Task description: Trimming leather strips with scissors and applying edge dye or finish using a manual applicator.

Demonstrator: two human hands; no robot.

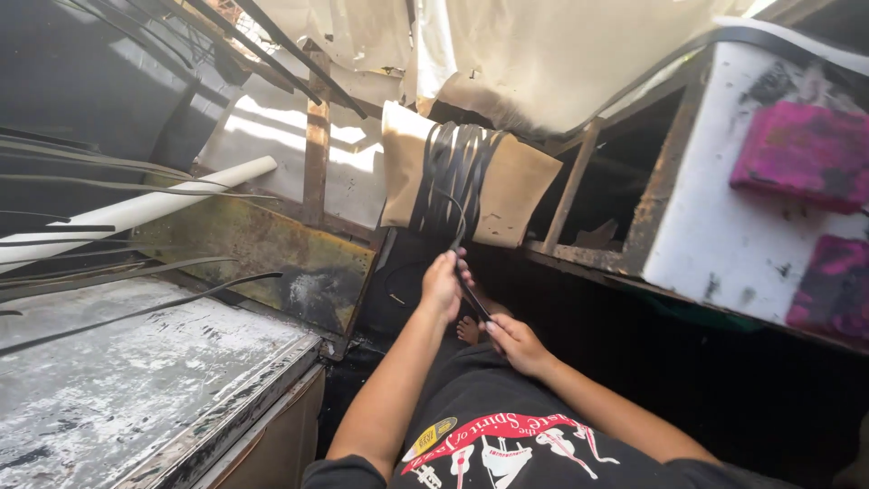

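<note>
My left hand is closed around a thin black strap, gripping it near its upper part. The strap runs up to a tan cushion-like block that has several black bands wrapped around its middle. My right hand pinches the lower end of the same strap, just below and to the right of the left hand. Both forearms reach forward over my black printed shirt. A bare foot shows between the hands.
A worn metal-topped bench with long black strips lying across it stands on the left. A white pipe leans behind it. On the right is a white rusty frame with pink pads. The floor ahead is dark.
</note>
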